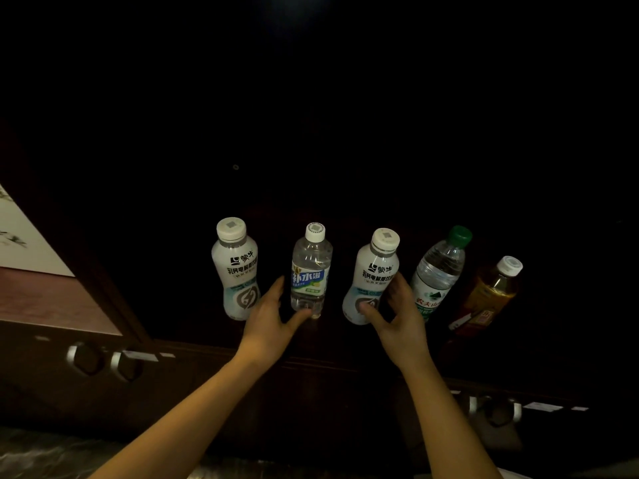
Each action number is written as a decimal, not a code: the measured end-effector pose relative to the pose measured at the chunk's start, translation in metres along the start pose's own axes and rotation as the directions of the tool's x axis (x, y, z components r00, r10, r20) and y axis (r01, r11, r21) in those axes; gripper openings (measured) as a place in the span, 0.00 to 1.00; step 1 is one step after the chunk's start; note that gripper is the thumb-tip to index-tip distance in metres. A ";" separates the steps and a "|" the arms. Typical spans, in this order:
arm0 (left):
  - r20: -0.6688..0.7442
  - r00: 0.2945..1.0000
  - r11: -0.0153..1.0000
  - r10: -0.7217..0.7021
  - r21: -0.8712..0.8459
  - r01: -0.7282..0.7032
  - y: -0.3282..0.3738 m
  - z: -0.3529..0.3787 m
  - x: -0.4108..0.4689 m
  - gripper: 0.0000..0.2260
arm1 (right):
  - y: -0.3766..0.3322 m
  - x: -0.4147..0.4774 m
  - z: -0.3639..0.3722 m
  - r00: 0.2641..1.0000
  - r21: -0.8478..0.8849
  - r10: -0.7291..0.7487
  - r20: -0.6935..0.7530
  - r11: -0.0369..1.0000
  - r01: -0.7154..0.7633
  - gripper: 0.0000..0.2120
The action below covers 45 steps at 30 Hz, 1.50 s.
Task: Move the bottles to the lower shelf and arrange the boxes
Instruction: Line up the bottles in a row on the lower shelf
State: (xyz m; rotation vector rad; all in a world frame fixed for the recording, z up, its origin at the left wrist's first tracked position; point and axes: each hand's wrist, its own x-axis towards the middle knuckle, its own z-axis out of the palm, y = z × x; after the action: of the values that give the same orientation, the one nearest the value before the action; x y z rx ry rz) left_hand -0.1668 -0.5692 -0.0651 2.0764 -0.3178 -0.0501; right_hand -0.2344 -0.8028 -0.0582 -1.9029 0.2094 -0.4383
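Bottles: we see five standing in a row on the dark shelf (pixel 332 337), left to right: white drink bottle (pixel 235 267), clear blue-label bottle (pixel 311 267), second white drink bottle (pixel 375 271), green-capped water bottle (pixel 441 267), amber tea bottle (pixel 494 288).
Left hand (pixel 269 312): fingers straight and spread, just left of the clear blue-label bottle, thumb at its base.
Right hand (pixel 401 316): thumb and fingers curled round the second white drink bottle's lower body.
Below the shelf: metal handles (pixel 88 357).
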 end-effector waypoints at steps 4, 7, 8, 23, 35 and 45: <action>-0.079 0.996 0.999 0.032 0.030 -0.030 -0.006 -0.016 -0.017 0.35 | -0.010 -0.015 0.000 0.981 -0.027 -0.013 -0.192 1.000 0.008 0.38; -0.145 0.983 0.992 0.110 0.077 -0.099 -0.008 -0.031 -0.029 0.30 | -0.017 -0.030 0.007 0.948 -0.030 -0.057 -0.313 0.998 0.050 0.33; -0.172 0.975 0.988 0.139 0.087 -0.126 -0.008 -0.036 -0.031 0.27 | -0.020 -0.034 0.010 0.937 -0.044 -0.094 -0.337 0.995 0.084 0.30; -0.366 0.929 0.998 0.048 0.066 -0.025 -0.029 -0.075 -0.023 0.42 | -0.049 -0.033 0.081 0.989 -0.227 -0.148 -0.001 0.963 0.143 0.39; -0.206 0.974 0.996 -0.089 0.010 0.093 -0.035 -0.077 0.019 0.30 | -0.041 0.005 0.090 0.996 -0.147 -0.060 0.060 0.987 0.069 0.33; 0.024 1.000 0.994 -0.010 -0.108 0.013 -0.039 -0.088 0.039 0.29 | -0.037 0.009 0.093 0.994 -0.141 -0.084 0.073 0.986 0.093 0.29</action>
State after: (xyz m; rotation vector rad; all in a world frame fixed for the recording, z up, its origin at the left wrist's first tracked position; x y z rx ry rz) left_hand -0.1062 -0.4861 -0.0500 1.9717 -0.3108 -0.0961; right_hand -0.1914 -0.7124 -0.0516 -2.0716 0.1150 -0.4281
